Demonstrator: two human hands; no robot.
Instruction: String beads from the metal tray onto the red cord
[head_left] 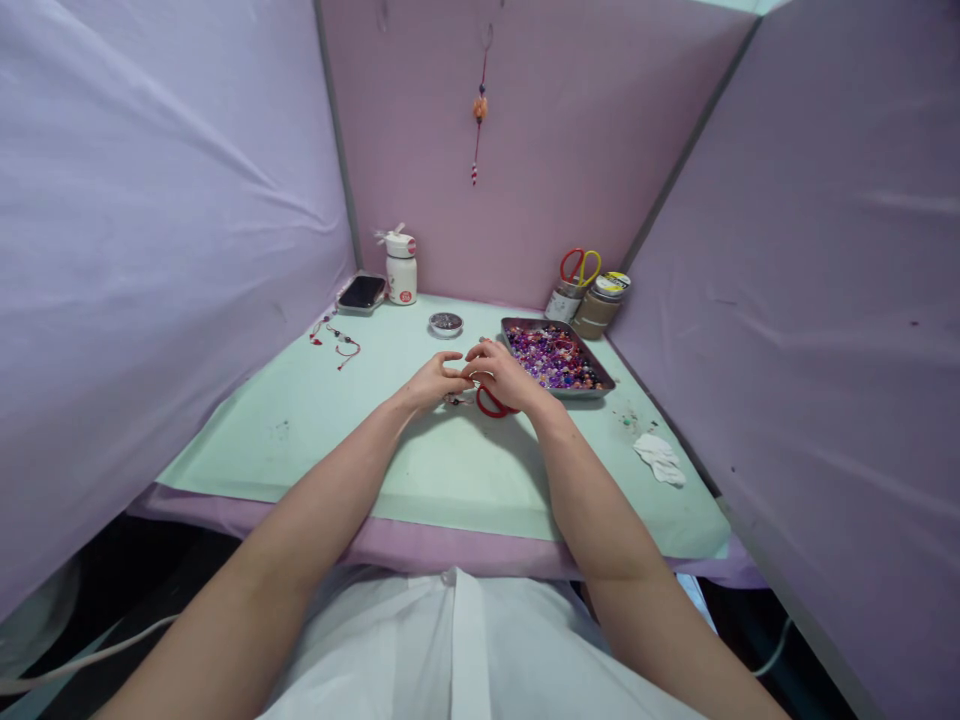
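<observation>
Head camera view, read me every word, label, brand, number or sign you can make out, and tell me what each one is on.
"316", apparently, on the red dot of the white bottle.
Bottle's cap mark: too small.
Jar lid: print too blurred.
Labelled container: too blurred.

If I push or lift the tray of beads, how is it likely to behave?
The tray looks stiff, with straight raised walls, so it should keep its shape. Being wide and low, it would probably slide rather than topple. The small, loose beads would likely roll and shift if it tilts.
</observation>
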